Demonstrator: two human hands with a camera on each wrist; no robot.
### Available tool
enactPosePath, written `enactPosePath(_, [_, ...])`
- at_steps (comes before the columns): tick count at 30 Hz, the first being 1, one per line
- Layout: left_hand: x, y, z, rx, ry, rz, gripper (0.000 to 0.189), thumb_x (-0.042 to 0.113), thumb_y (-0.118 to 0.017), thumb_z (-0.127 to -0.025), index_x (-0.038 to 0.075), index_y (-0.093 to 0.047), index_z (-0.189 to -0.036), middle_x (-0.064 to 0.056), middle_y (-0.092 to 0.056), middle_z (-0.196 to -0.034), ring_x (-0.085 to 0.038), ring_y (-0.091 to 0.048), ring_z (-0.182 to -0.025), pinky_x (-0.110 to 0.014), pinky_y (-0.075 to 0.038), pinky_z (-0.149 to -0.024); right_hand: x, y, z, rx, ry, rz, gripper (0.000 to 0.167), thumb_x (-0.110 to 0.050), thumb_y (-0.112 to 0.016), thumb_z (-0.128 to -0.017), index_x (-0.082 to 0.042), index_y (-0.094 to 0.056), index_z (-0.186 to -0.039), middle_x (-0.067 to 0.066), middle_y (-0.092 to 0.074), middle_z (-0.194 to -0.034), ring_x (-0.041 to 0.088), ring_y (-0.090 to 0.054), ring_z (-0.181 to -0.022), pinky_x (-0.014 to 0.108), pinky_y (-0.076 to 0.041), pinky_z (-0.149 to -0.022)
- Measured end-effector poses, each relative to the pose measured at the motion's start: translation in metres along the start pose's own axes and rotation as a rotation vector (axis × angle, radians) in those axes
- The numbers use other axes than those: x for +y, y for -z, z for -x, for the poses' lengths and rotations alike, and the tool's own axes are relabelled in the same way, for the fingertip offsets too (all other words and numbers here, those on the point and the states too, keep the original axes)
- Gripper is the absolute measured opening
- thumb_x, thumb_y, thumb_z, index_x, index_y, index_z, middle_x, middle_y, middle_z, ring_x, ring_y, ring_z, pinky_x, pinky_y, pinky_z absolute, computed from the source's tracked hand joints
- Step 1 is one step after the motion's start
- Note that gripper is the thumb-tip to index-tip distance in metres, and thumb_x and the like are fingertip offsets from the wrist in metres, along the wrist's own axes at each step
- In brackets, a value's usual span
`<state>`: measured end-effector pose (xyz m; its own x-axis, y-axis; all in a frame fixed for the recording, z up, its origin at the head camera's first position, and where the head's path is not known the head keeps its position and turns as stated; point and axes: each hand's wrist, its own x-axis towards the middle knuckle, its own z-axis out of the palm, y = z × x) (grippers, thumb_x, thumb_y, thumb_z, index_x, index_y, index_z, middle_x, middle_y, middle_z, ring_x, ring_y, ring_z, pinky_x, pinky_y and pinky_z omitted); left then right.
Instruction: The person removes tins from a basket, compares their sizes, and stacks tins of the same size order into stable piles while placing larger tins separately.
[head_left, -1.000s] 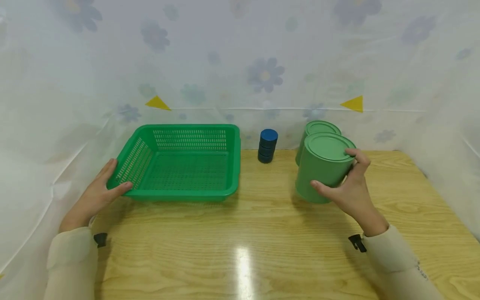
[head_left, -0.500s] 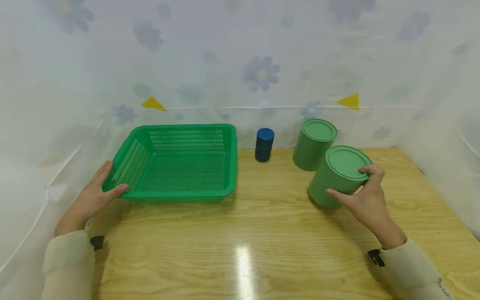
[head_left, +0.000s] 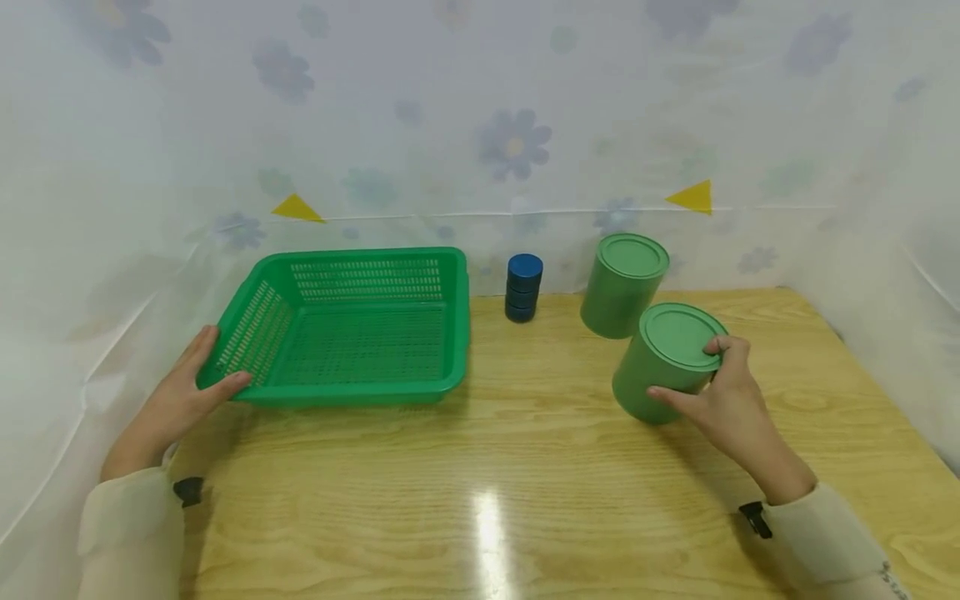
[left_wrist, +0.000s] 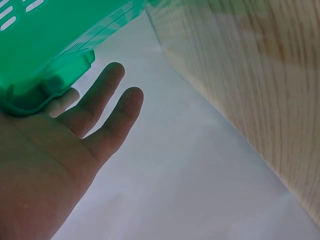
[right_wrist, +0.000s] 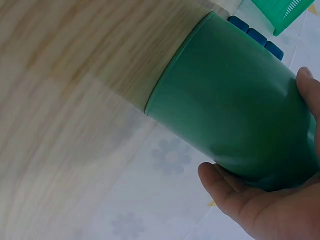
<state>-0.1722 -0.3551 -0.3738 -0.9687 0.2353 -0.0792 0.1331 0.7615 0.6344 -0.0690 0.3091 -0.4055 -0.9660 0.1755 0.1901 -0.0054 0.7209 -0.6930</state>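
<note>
My right hand [head_left: 738,417] grips a green cylindrical can [head_left: 643,379] from its right side, thumb on the near wall and a finger at the lid's rim. The can leans in the head view; its side and base edge show in the right wrist view. Behind it a second green can [head_left: 618,296] stands upright on the table. My left hand [head_left: 168,408] holds the near left corner of a green perforated basket [head_left: 337,393]. Its thumb lies over the front rim and its fingers along the left wall; the left wrist view shows those fingers [left_wrist: 117,122] spread and fairly straight.
A stack of dark blue round pieces [head_left: 522,287] stands between the basket and the cans. Behind the wooden table [head_left: 390,500] hangs a floral white sheet [head_left: 420,108] with two yellow triangles, which also covers the sides.
My right hand has moved the gripped can rightward and nearer, away from the second can, which now shows fully. The view has drifted slightly; my left hand stays at the basket's corner.
</note>
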Motion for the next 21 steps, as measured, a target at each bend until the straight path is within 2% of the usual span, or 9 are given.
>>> enactPosePath(6, [0.0,0.0,0.001,0.003,0.006,0.007,0.093,0.041,-0.056,-0.104,0.018,0.014,-0.161,-0.013,0.019,-0.166,-0.05,0.014,-0.147,-0.08,-0.002,-0.105,-0.003,0.004,0.0,-0.025,0.06,0.046,0.086,-0.03,-0.085,-0.085,0.005,-0.021,-0.13,0.042,-0.04,-0.126,0.051,-0.051,-0.099,0.058,-0.045,-0.07])
enactPosePath(11, [-0.001,0.0,0.0,-0.001,0.009,0.025,0.093,0.039,-0.057,-0.104,0.021,0.014,-0.161,-0.012,0.02,-0.166,-0.049,0.016,-0.147,-0.08,-0.001,-0.105,-0.007,0.009,0.004,-0.038,0.089,0.061,0.084,-0.028,-0.085,-0.085,0.007,-0.022,-0.129,0.045,-0.041,-0.127,0.055,-0.052,-0.103,0.06,-0.047,-0.069])
enactPosePath(14, [-0.001,-0.001,0.0,-0.001,0.005,0.03,0.093,0.038,-0.058,-0.104,0.021,0.014,-0.161,-0.012,0.019,-0.166,-0.048,0.016,-0.147,-0.079,-0.001,-0.106,-0.011,0.018,0.004,-0.026,0.101,0.059,0.095,-0.028,-0.087,-0.083,0.011,-0.023,-0.14,0.044,-0.033,-0.138,0.059,-0.045,-0.116,0.067,-0.045,-0.077])
enactPosePath(16, [-0.001,-0.001,-0.001,-0.004,0.003,0.033,0.093,0.038,-0.058,-0.104,0.022,0.014,-0.161,-0.011,0.02,-0.166,-0.047,0.017,-0.147,-0.079,-0.001,-0.106,-0.014,0.028,-0.001,-0.009,0.129,0.022,0.098,-0.024,-0.086,-0.085,0.008,-0.02,-0.149,0.04,-0.026,-0.147,0.059,-0.038,-0.125,0.071,-0.041,-0.085])
enactPosePath(18, [-0.001,0.0,-0.001,-0.005,0.003,0.031,0.093,0.038,-0.057,-0.104,0.021,0.014,-0.161,-0.011,0.02,-0.166,-0.047,0.017,-0.147,-0.079,-0.001,-0.106,-0.016,0.041,-0.011,0.002,0.184,-0.027,0.09,-0.018,-0.079,-0.091,0.002,-0.021,-0.156,0.033,-0.021,-0.154,0.058,-0.031,-0.134,0.07,-0.037,-0.096])
enactPosePath(21, [-0.001,0.0,-0.001,-0.007,0.009,0.027,0.093,0.039,-0.057,-0.104,0.02,0.014,-0.161,-0.011,0.02,-0.165,-0.047,0.017,-0.147,-0.079,-0.001,-0.106,-0.015,0.057,-0.035,-0.037,0.231,-0.072,0.066,-0.016,-0.061,-0.103,-0.008,-0.027,-0.159,0.026,-0.023,-0.158,0.056,-0.03,-0.138,0.07,-0.033,-0.102])
